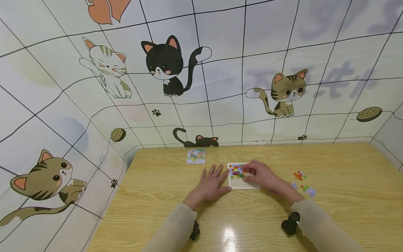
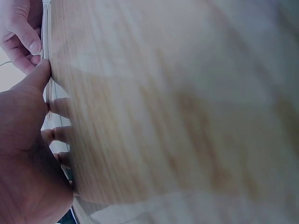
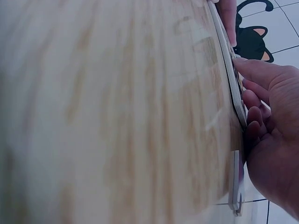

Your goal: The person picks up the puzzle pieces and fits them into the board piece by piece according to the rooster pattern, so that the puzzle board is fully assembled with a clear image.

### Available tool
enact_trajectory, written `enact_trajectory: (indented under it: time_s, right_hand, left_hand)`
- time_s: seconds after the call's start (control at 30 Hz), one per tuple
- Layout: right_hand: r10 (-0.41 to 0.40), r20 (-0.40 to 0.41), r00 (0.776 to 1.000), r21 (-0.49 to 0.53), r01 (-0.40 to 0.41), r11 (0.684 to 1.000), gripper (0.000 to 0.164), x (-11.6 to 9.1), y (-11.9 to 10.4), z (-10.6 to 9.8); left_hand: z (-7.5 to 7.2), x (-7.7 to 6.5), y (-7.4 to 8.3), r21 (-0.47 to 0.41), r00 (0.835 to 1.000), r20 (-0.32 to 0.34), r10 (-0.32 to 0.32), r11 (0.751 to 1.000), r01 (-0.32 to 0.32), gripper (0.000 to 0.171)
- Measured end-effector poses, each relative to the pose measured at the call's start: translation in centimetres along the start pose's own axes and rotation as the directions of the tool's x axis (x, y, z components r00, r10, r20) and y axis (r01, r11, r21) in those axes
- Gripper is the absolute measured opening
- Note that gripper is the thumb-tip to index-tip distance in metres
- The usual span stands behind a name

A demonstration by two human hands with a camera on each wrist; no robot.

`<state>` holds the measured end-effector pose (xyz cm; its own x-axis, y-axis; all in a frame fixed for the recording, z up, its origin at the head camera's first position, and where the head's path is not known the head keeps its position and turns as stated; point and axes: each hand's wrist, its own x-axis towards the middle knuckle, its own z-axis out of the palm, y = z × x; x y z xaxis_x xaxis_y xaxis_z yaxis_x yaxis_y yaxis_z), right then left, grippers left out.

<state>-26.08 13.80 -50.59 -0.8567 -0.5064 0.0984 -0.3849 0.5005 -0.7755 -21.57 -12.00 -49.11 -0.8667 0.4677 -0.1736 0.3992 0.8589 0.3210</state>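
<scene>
A puzzle tray [image 1: 244,187] with a pale rim lies on the table, its upper part filled with colourful pieces that show a rooster [image 1: 235,170]. My left hand [image 1: 210,185] rests flat at the tray's left side, fingers spread, the index fingertip and thumb touching the rim. Over the tray's right part, my right hand [image 1: 262,175] bends its fingers and pinches an orange puzzle piece [image 1: 248,172] between thumb and fingertips, partly hidden by the hand. In the right wrist view, the right thumb [image 3: 259,72] is at the tray's edge and the other fingers curl.
Several loose puzzle pieces [image 1: 310,191] lie right of the tray, some partly behind the right forearm. A printed picture card [image 1: 196,156] sits at the table's back left. Behind the wooden table [image 1: 151,196] rises a wall covering [image 1: 226,87] with cartoon cats.
</scene>
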Motion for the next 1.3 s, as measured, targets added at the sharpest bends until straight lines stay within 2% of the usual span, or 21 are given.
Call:
enact_trajectory:
  time_s: [0.3,0.8,1.3]
  right_hand:
    - [-0.004,-0.016,1.000,-0.004,0.004,1.000,0.039,0.11,-0.49,-0.11]
    - [0.008,0.018,1.000,0.008,-0.008,1.000,0.038,0.35,0.50,-0.03]
    - [-0.001,0.020,1.000,-0.016,0.001,1.000,0.038,0.05,-0.05,0.03]
  left_hand:
    - [-0.24,0.13,-0.02,-0.003,1.000,-0.004,-0.003,1.000,0.003,0.070]
    - [-0.25,0.09,0.10,-0.013,1.000,-0.002,-0.001,1.000,0.001,0.070]
    - [-0.21,-0.09,0.14,-0.020,1.000,0.003,-0.005,1.000,0.005,0.069]
